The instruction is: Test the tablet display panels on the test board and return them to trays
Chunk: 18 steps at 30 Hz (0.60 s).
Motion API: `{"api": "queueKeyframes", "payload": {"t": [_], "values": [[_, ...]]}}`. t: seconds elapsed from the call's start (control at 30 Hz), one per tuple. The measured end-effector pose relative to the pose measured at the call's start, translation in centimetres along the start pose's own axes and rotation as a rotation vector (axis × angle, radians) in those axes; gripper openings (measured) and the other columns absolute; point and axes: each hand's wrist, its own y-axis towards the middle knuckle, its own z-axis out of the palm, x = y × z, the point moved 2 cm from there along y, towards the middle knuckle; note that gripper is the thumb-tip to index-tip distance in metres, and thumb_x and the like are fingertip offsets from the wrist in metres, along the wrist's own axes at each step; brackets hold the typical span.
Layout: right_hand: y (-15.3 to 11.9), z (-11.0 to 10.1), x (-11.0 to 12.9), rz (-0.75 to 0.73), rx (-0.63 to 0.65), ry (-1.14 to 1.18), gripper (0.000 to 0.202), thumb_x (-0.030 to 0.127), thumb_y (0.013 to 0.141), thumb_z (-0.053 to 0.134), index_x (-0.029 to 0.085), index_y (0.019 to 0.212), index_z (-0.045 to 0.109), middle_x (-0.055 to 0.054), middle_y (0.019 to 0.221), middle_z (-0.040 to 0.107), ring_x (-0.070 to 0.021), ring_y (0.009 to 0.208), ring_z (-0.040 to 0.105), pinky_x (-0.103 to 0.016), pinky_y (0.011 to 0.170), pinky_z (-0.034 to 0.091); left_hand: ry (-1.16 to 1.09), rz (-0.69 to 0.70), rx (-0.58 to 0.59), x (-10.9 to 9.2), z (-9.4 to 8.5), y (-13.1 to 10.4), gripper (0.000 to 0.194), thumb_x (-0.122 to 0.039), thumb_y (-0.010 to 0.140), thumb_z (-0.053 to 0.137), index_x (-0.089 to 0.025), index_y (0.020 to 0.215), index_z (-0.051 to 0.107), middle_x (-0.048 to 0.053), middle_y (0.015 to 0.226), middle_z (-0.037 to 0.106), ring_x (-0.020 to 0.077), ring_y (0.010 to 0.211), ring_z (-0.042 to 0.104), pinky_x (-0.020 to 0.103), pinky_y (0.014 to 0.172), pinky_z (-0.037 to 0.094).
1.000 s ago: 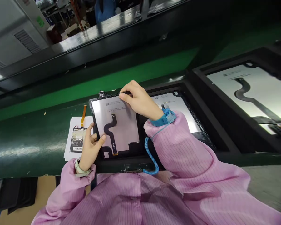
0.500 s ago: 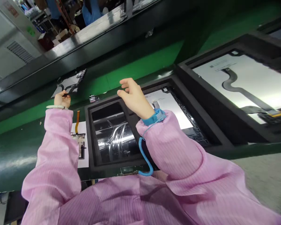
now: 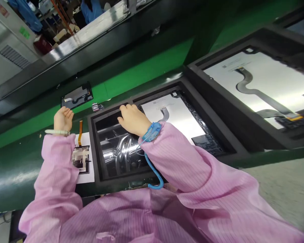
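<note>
A tablet-like panel (image 3: 77, 97) with a grey ribbon cable lies on the green belt at the far left. Just below its near edge is my left hand (image 3: 63, 118), loosely curled, fingers a little apart, holding nothing. My right hand (image 3: 133, 118) is above the upper part of the black foam tray (image 3: 93, 148), thumb apart from bent fingers, nothing visible in it. Under and left of it lies a glossy dark screen (image 3: 121, 152) in the tray. To its right, a silver-backed panel (image 3: 177, 116) fills the other recess. Whether the right fingertips touch anything, I cannot tell.
A small metallic part (image 3: 97, 107) sits behind the tray. White paper (image 3: 87, 178) at left bears a small assembly with an orange flex cable (image 3: 80, 133). Another foam tray (image 3: 218, 91) with a larger silver panel stands right. A blue coiled cord (image 3: 154, 173) hangs from my right wrist.
My left hand has let go of the tablet-like panel, which now lies flat on the belt. My right hand has moved slightly left and down over the tray.
</note>
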Motion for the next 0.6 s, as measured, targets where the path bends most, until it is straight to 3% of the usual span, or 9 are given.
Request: {"api": "queueKeyframes", "payload": {"t": [0.1, 0.2, 0.33, 0.47, 0.6], "values": [[-1.1, 0.5, 0.6, -0.010, 0.053, -0.079, 0.028, 0.011, 0.093, 0.045, 0.006, 0.114, 0.063, -0.028, 0.118, 0.067, -0.0381, 0.112, 0.059, -0.050, 0.092, 0.051, -0.070, -0.055, 0.043, 1.6, -0.5, -4.1, 0.031, -0.042, 0.095, 0.064, -0.018, 0.115, 0.067, 0.008, 0.111, 0.070, 0.0197, 0.100, 0.068, 0.040, 0.092, 0.056], [-3.0, 1.2, 0.9, -0.015, 0.101, -0.153, 0.028, 0.015, 0.094, 0.047, 0.003, 0.113, 0.064, -0.030, 0.112, 0.068, -0.0385, 0.107, 0.061, -0.049, 0.088, 0.052, -0.074, -0.072, 0.123, 2.8, 0.3, -9.7, 0.028, -0.042, 0.089, 0.063, -0.020, 0.107, 0.069, 0.008, 0.109, 0.071, 0.0215, 0.097, 0.068, 0.041, 0.091, 0.057], [-6.3, 2.3, 0.8, 0.043, 0.131, -0.237, 0.037, 0.027, 0.098, 0.047, 0.001, 0.120, 0.062, -0.032, 0.109, 0.068, -0.0399, 0.104, 0.063, -0.048, 0.081, 0.053, 0.148, 0.115, 0.125, 2.5, 2.9, -15.9, 0.025, -0.035, 0.097, 0.055, -0.020, 0.109, 0.070, 0.010, 0.113, 0.070, 0.0262, 0.107, 0.066, 0.049, 0.101, 0.054], [-8.7, 3.4, 0.2, 0.057, 0.110, -0.211, 0.053, 0.034, 0.099, 0.047, 0.000, 0.140, 0.051, -0.031, 0.131, 0.062, -0.0425, 0.119, 0.057, -0.054, 0.094, 0.052, 0.368, 0.233, 0.083, 1.1, 5.8, -19.2, 0.029, -0.026, 0.103, 0.048, -0.016, 0.119, 0.070, 0.013, 0.116, 0.073, 0.0332, 0.124, 0.056, 0.056, 0.110, 0.049], [-9.2, 3.2, -1.5, 0.146, 0.130, 0.133, 0.068, 0.038, 0.094, 0.054, 0.007, 0.153, 0.039, -0.023, 0.145, 0.056, -0.0391, 0.132, 0.052, -0.058, 0.112, 0.044, 0.431, 0.236, 0.048, 0.3, 7.4, -20.4, 0.037, -0.025, 0.104, 0.043, -0.006, 0.124, 0.069, 0.018, 0.111, 0.073, 0.0324, 0.117, 0.060, 0.057, 0.111, 0.049]]}}
